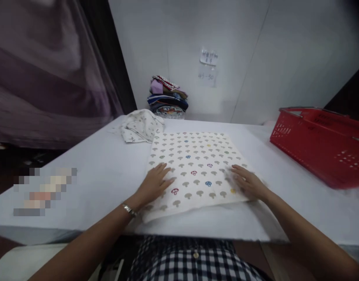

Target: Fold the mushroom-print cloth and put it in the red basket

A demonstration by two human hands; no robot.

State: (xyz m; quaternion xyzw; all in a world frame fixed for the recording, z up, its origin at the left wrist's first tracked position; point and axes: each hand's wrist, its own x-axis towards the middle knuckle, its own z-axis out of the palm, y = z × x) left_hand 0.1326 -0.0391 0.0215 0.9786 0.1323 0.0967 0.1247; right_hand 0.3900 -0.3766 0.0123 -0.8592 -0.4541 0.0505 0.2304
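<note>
A white cloth with a mushroom print (197, 164) lies spread flat on the white table (88, 179). My left hand (154, 181) rests on the cloth's left side, palm down with its fingers apart. On the right side of the cloth, my right hand (246, 181) lies with fingers stretched out, slightly blurred. Neither hand grips anything. A crumpled white cloth with a small print (141, 125) sits just beyond the cloth's far left corner.
A red plastic basket (317, 144) stands on the right. Folded fabrics (167, 99) are stacked at the back by the wall. Paper notes (208, 57) hang above. A pixelated item (46, 191) lies at the left. The table's front edge is close to my body.
</note>
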